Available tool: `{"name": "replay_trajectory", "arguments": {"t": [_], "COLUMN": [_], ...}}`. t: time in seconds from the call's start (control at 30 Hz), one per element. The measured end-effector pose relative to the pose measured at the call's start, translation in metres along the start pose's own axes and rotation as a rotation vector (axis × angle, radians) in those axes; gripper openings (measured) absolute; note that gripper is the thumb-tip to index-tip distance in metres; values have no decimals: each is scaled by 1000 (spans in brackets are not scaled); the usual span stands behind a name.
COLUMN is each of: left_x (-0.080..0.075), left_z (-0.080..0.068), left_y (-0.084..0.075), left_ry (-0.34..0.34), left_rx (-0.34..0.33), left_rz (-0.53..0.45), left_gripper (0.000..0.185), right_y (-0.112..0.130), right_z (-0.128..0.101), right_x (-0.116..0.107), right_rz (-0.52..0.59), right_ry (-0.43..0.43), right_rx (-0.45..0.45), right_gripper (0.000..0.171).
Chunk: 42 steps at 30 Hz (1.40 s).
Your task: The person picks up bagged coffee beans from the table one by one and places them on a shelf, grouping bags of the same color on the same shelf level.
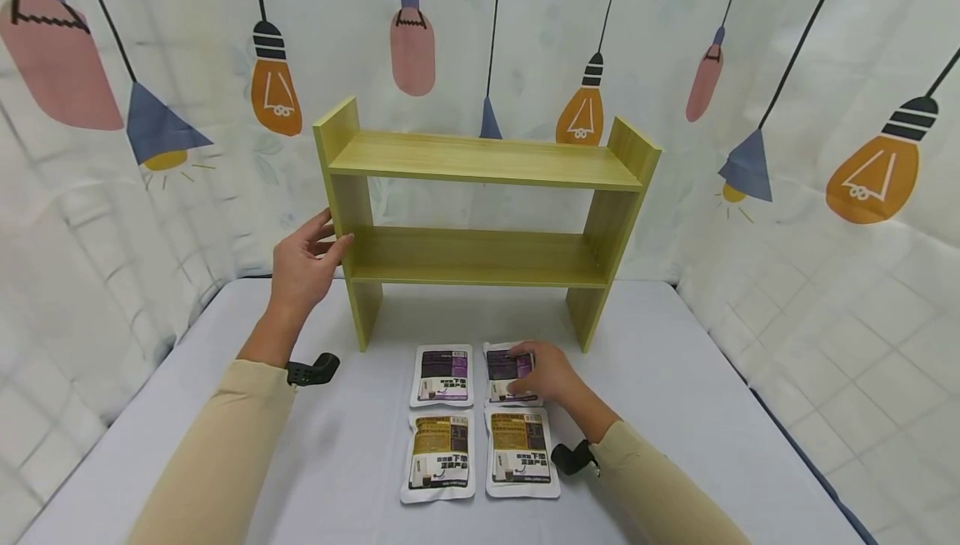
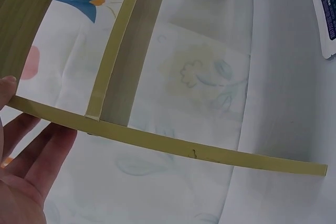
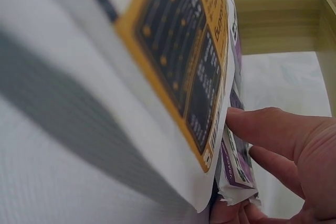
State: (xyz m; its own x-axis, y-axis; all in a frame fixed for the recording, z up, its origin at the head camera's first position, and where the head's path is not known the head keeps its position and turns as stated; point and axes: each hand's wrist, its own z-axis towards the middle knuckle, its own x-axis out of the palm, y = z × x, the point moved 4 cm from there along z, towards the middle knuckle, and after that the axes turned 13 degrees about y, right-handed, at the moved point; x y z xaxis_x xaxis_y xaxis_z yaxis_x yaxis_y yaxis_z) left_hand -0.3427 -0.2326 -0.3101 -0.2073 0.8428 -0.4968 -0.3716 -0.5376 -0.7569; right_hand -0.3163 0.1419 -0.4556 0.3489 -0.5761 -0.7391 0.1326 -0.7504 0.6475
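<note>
Right fingers (image 1: 525,359): spread flat over the purple-labelled pouch (image 1: 501,366), thumb tucked at its near edge in the wrist view, seemingly gathering it for a lift; not yet closed round it.
Left fingers (image 1: 322,232): straight, pressed against the left upright of the two-tier wooden shelf (image 1: 480,163), likely steadying it.
Second purple pouch (image 1: 442,375): just left of the right fingers, flat on the table (image 1: 675,362).
Orange-labelled pouches (image 1: 442,455) (image 1: 521,452): nearer than the right fingers, laid side by side.
Shelf boards: beyond both hands, bare.
</note>
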Motion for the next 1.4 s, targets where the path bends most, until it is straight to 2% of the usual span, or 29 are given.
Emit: {"name": "replay_trajectory", "arguments": {"t": [1.0, 1.4], "left_x": [-1, 1], "left_z": [2, 2], "left_y": [-1, 3], "left_ry": [-7, -12], "left_rx": [20, 22], "left_rz": [-13, -10], "left_gripper": [57, 57], "right_y": [6, -1], "right_z": [5, 10], "right_x": [-1, 0], "right_rz": [-1, 57], "right_ry": [3, 19], "right_rx": [-13, 14], "right_gripper": [54, 52]}}
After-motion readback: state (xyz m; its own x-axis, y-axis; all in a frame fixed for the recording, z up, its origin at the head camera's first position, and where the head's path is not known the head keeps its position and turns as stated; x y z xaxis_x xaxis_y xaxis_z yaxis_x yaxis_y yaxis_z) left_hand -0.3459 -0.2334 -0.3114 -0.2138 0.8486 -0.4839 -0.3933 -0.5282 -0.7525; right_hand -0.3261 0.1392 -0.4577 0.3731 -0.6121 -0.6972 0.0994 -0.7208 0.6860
